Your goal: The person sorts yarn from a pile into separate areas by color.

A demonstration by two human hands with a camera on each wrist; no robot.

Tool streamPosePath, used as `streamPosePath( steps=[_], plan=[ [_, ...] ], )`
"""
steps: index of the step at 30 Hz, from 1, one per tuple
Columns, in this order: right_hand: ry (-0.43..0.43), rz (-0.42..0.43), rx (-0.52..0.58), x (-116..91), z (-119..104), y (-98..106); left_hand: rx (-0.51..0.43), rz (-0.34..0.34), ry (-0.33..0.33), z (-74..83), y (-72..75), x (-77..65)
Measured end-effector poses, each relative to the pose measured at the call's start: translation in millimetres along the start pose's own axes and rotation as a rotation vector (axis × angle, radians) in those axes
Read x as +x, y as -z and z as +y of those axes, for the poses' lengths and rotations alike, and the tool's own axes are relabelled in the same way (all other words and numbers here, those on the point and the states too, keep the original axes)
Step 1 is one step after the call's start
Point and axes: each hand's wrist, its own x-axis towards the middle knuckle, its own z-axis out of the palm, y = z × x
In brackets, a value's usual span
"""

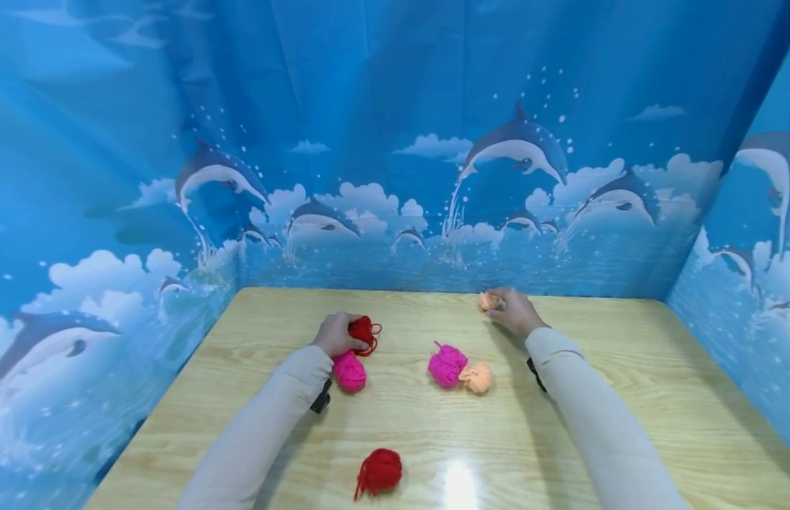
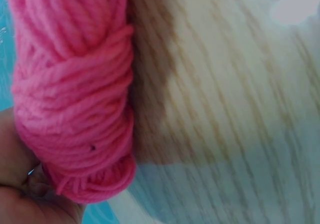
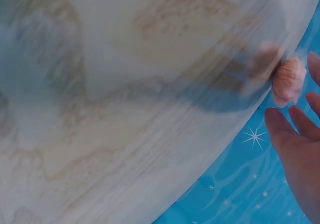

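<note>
My left hand [image 1: 337, 334] grips a red yarn ball [image 1: 363, 336] with loose loops, left of the table's middle. Just below that hand lies a pink yarn ball [image 1: 350, 372]; in the left wrist view this pink ball [image 2: 75, 94] fills the near side and hides most of the fingers. Near the table's far edge, my right hand [image 1: 514, 310] is at a small peach yarn ball [image 1: 488, 302]. The right wrist view shows its fingers spread apart beside the peach ball [image 3: 288, 82], not closed round it.
A magenta yarn ball [image 1: 447, 365] touches a second peach ball [image 1: 477, 378] mid-table. Another red ball [image 1: 380, 469] with a trailing end lies near the front. The wood-grain table [image 1: 292, 439] meets a blue dolphin-print curtain [image 1: 369, 234] at the back and sides.
</note>
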Motion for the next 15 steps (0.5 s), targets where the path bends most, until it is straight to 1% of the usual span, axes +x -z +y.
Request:
streamPosePath(
  steps=[3,7,10,15],
  plan=[
    [0.015,0.002,-0.017,-0.8,-0.6,-1.3,0.015,0.01,-0.007,0.6,-0.7,0.7],
    [0.03,0.028,-0.055,-0.9,-1.1,-2.6,0.016,0.014,-0.011,3.6,1.0,-0.1],
    [0.027,0.045,-0.07,-0.6,-2.7,-2.8,0.017,0.023,-0.009,6.1,2.4,-0.8],
    [0.014,0.045,-0.09,-1.3,-5.9,-2.7,0.016,0.036,-0.01,8.2,0.7,-0.8]
  ],
)
